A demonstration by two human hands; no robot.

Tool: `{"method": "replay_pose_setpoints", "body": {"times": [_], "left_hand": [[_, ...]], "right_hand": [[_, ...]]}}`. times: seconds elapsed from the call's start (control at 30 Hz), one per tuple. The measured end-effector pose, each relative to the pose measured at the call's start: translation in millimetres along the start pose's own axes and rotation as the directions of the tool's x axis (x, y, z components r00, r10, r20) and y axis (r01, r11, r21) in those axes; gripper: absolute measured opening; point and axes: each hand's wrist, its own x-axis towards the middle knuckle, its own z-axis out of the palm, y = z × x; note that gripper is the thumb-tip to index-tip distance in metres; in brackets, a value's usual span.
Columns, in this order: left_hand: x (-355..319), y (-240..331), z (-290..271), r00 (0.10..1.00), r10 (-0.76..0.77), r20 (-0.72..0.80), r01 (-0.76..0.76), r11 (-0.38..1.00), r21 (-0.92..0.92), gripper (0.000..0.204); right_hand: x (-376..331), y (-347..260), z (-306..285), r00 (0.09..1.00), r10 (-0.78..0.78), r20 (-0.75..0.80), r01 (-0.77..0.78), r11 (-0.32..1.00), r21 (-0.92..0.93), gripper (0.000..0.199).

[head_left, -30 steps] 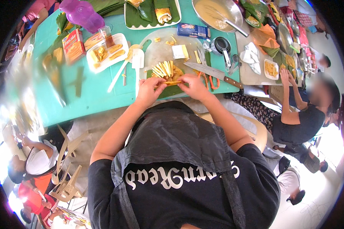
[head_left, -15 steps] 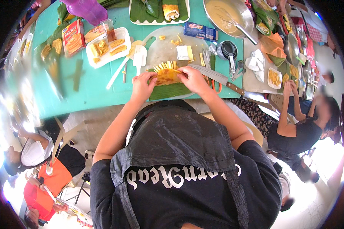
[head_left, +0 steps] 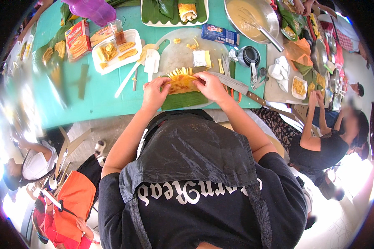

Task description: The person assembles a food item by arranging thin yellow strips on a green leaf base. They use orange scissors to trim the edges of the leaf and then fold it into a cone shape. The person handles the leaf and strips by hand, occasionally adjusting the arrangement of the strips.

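Between my hands, a browned yellow pancake (head_left: 181, 85) is folded over a row of pale yellow strips (head_left: 181, 72), whose ends stick out on the far side. My left hand (head_left: 156, 91) pinches its left edge between thumb and fingers. At the right edge, my right hand (head_left: 208, 85) pinches it in the same way. Below lies a green banana leaf (head_left: 186, 101) on a translucent cutting board (head_left: 171, 50). A block of cheese in a wrapper (head_left: 202, 58) rests on the board beyond the pancake. Close to my right hand lies a large knife (head_left: 232, 83) with a wooden handle.
A white tray of yellow pieces (head_left: 126, 36) and spatulas (head_left: 151, 62) lie to the left. Measuring cups (head_left: 250, 56), a blue box (head_left: 220, 35) and a steel bowl of batter with a whisk (head_left: 247, 16) stand right. A leaf-lined tray (head_left: 174, 3) is at the back. People work on both sides.
My hands and the folded pancake stay almost in place. At the lower left, a person in an orange apron has shifted position.
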Motion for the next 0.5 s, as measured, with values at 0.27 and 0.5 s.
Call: {"method": "replay_pose_setpoints", "body": {"times": [0.27, 0.5], "left_hand": [[1.0, -2.7, 0.4, 0.998, -0.054, 0.02, 0.055, 0.997, -0.06, 0.035], [1.9, 10.3, -5.4, 1.0, -0.004, 0.005, 0.003, 0.994, 0.107, 0.032]], "right_hand": [[3.0, 7.5, 1.8, 0.997, 0.075, 0.005, -0.075, 0.996, 0.052, 0.019], [1.3, 6.6, 4.9, 0.997, 0.049, -0.058, -0.05, 0.998, -0.03, 0.022]]}}
